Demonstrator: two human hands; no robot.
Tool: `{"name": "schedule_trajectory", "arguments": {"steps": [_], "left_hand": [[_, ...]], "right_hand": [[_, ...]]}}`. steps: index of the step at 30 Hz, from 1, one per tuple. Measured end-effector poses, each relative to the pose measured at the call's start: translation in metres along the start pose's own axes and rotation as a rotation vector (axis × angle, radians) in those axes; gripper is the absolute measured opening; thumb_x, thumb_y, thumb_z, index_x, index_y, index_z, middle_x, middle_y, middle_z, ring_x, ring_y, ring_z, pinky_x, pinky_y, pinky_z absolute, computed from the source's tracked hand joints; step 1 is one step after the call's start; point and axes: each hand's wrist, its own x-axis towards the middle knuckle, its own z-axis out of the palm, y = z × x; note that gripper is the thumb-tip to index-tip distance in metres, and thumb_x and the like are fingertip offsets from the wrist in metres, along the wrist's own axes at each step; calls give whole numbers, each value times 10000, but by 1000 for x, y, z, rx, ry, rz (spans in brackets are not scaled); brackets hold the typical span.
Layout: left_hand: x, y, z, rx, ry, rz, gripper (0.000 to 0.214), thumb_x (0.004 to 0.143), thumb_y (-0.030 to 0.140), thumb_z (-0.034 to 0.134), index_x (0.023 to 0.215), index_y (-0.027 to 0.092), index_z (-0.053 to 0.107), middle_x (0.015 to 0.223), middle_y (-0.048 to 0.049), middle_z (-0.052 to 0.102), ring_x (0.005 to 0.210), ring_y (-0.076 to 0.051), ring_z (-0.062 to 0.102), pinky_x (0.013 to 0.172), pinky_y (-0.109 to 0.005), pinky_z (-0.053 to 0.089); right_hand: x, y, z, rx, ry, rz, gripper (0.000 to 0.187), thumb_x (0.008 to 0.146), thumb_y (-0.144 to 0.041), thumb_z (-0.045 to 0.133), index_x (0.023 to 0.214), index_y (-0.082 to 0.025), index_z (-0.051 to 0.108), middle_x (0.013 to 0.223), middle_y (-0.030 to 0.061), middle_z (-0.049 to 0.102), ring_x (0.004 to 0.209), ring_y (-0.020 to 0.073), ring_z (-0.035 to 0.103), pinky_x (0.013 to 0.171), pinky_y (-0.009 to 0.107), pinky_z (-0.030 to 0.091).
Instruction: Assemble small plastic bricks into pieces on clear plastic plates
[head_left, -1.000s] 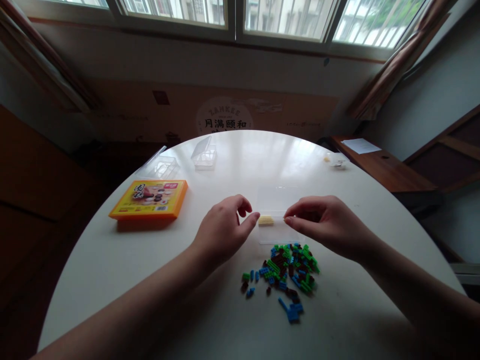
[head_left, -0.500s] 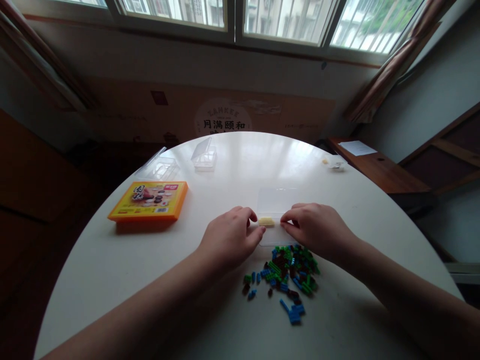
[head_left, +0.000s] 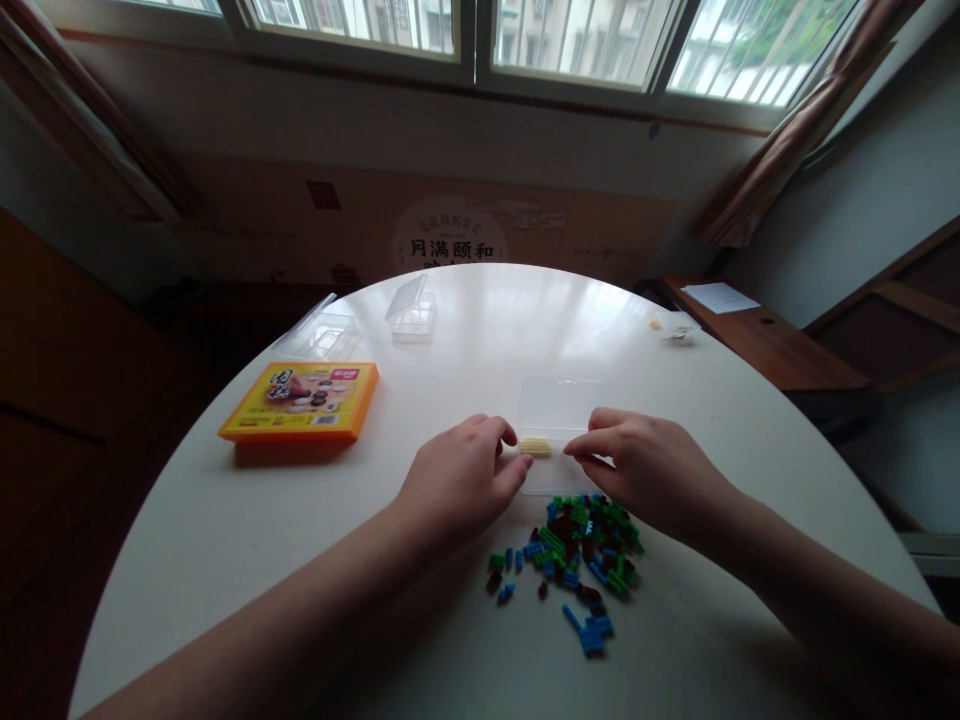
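Observation:
A small open clear plastic box (head_left: 556,402) lies flat on the round white table (head_left: 225,520), with a short row of pale yellow bricks (head_left: 535,446) at its hinge. My left hand (head_left: 459,478) rests at the box's left edge, fingers curled, thumb touching that edge. My right hand (head_left: 646,468) is at the box's right side, fingers pinched together on its edge. Just in front of both hands lies a loose pile of tiny blue, green and brown bricks (head_left: 577,550).
An orange box with a printed lid (head_left: 300,400) sits at the left of the table. Two more open clear boxes (head_left: 411,312) (head_left: 321,334) lie further back. A small white and yellow item (head_left: 673,324) is at the far right rim. A wooden desk with paper (head_left: 742,320) stands beyond.
Both hands came down from a slightly raised pinch onto the clear box's edges and closed in around it. The yellow bricks and the pile stayed put.

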Motion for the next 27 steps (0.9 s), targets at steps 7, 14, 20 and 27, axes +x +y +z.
{"name": "schedule_trajectory", "arguments": {"steps": [7, 14, 20, 27], "left_hand": [[0, 1, -1, 6, -23, -24, 257, 867, 437, 543, 960, 216, 636, 953, -41, 678, 790, -215, 633, 623, -311, 437], [0, 1, -1, 6, -40, -29, 271, 868, 441, 532, 980, 218, 637, 988, -43, 677, 812, -216, 633, 650, -316, 448], [0, 2, -1, 9, -39, -28, 268, 868, 441, 528, 978, 222, 636, 989, -34, 677, 821, -220, 636, 642, -321, 450], [1, 2, -1, 15, -36, -29, 275, 866, 448, 532, 981, 224, 641, 987, -33, 678, 826, -222, 637, 646, -325, 454]], "right_hand": [[3, 0, 7, -41, 19, 9, 215, 879, -230, 560, 844, -300, 760, 808, -9, 665, 683, 127, 575, 557, 256, 322], [4, -2, 11, -38, 35, 26, 218, 884, -241, 556, 890, -336, 752, 797, -17, 659, 707, 136, 569, 572, 260, 303], [5, -2, 12, -30, 37, 23, 225, 893, -252, 547, 906, -344, 752, 792, -19, 657, 689, 128, 552, 561, 253, 296], [6, -4, 13, -31, 41, 26, 226, 897, -249, 542, 935, -338, 747, 808, -14, 666, 691, 133, 552, 563, 250, 302]]}}
